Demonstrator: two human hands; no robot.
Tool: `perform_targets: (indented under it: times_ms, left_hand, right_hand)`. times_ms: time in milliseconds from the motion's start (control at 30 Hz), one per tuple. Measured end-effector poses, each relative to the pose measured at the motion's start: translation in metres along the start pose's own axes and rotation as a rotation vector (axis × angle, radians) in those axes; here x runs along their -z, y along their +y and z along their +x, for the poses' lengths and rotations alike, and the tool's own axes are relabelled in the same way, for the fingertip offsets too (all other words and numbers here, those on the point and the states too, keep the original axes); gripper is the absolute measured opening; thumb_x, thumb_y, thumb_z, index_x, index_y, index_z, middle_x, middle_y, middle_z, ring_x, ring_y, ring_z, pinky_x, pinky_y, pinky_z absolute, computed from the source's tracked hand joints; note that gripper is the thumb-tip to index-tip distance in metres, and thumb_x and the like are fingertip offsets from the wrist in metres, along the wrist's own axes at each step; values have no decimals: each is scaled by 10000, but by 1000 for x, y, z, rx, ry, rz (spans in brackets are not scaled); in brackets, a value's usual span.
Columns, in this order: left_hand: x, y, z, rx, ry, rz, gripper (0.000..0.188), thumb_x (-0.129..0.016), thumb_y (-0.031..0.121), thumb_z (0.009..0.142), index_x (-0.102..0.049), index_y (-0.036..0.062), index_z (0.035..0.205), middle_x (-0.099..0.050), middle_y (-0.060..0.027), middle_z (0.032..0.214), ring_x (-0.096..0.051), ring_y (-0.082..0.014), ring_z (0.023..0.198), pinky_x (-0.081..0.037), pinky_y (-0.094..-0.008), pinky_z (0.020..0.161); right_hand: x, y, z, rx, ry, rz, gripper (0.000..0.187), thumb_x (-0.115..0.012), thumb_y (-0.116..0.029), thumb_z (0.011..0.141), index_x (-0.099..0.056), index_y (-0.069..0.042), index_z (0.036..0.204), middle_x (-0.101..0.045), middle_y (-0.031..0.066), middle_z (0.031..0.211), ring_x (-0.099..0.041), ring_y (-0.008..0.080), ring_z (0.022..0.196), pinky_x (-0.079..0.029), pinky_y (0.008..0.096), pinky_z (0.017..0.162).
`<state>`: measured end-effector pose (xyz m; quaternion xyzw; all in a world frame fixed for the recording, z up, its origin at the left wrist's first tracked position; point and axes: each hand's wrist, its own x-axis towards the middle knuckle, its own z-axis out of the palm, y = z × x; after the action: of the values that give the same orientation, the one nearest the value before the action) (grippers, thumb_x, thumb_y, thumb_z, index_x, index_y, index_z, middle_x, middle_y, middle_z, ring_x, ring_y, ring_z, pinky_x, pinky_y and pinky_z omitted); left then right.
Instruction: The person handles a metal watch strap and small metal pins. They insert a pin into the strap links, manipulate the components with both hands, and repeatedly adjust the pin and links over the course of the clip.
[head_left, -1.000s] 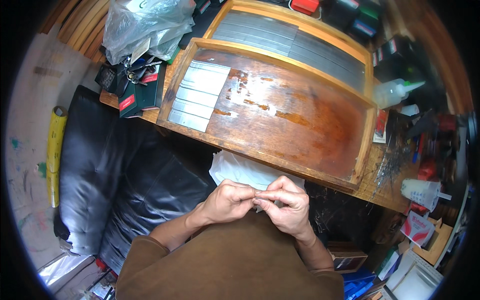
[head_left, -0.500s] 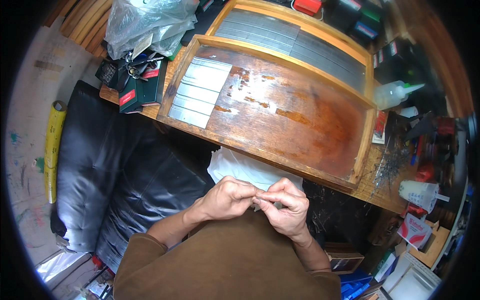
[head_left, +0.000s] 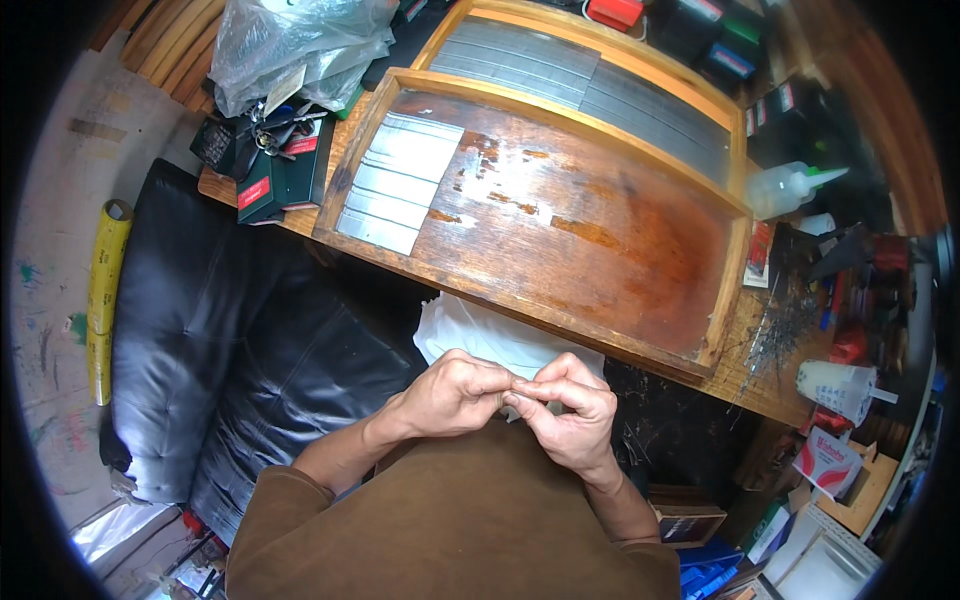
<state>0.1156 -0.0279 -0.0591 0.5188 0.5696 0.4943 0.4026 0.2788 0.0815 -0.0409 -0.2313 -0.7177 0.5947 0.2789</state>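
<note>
The brown shirt (head_left: 450,530) fills the space nearest the person, and in front of it, short of the tray's near edge, the two hands meet. The left hand (head_left: 455,395) is curled nearly closed, its thumb and forefinger pinched together; the right hand (head_left: 575,410) also pinches, fingers bent, its tips touching the left ones. Anything between the fingertips is too small to make out, so I cannot tell what they have hold of. Compared with a second ago, this grip is almost the same; the whole view has shifted slightly.

Just beyond the hands, partly under the tray's near edge, lies a white sheet (head_left: 490,330). The black padded seat (head_left: 190,350) stands to the near left of the tray.

The wooden tray (head_left: 640,290) itself, stained and worn, holds pale metal strips (head_left: 400,180) at its left end, lying as before. Right of it are a cup (head_left: 835,388) and, farther back, a squeeze bottle (head_left: 780,190). Behind it sits a second tray (head_left: 738,150) with darker strips.
</note>
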Motion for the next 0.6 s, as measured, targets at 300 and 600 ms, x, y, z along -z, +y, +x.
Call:
perform_targets:
  times_ms: [300, 600]
  left_hand:
    - [6, 6, -1, 52, -38, 50, 123, -691, -66, 815, -729, -39, 929, -717, -185, 789, -731, -336, 709, -554, -375, 622]
    - [4, 13, -2, 31, 73, 63, 192, -756, -51, 822, -756, -33, 1012, -767, -189, 899, -769, -330, 807, -610, -363, 708]
  right_hand:
    - [2, 0, 1, 2, -36, 0, 242, -880, 37, 766, -803, -1, 993, -678, 56, 838, -652, 128, 750, -521, 250, 660]
    - [3, 1, 0, 9, -5, -4, 198, -851, 51, 788, -750, 11, 953, -735, 110, 919, -718, 183, 814, -570, 289, 722]
